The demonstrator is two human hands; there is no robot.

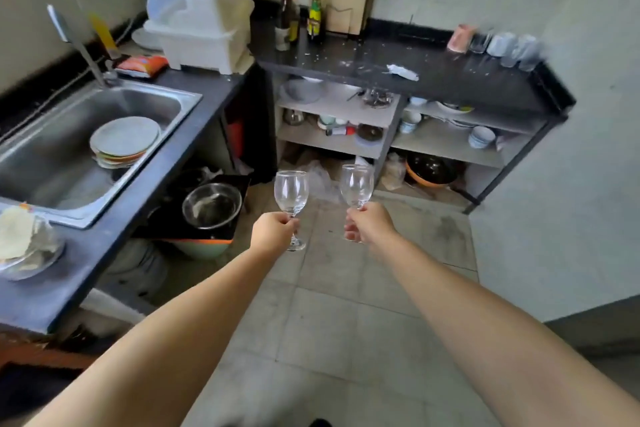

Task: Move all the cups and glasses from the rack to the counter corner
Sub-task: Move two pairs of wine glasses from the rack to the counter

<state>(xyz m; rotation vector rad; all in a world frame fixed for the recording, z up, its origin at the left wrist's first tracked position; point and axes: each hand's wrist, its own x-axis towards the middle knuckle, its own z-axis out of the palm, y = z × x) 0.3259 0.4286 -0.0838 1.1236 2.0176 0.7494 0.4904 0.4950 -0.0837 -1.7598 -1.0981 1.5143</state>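
Note:
My left hand [273,231] grips the stem of a clear wine glass [291,191], held upright over the floor. My right hand [367,222] grips the stem of a second clear wine glass [356,185], also upright. Both glasses are empty. The white plastic dish rack [204,24] stands on the dark counter behind the sink, its lid up. At the far right corner of the dark counter [450,80] stand several glasses [512,48] and a pink cup [460,38] in a row by the wall.
A steel sink [69,156] with stacked plates [124,140] lies at left. Bottles [298,14] stand in the back corner, a crumpled white scrap [401,72] lies on the counter. Open shelves [346,121] below hold bowls and pots. Tiled floor [363,288] lies ahead.

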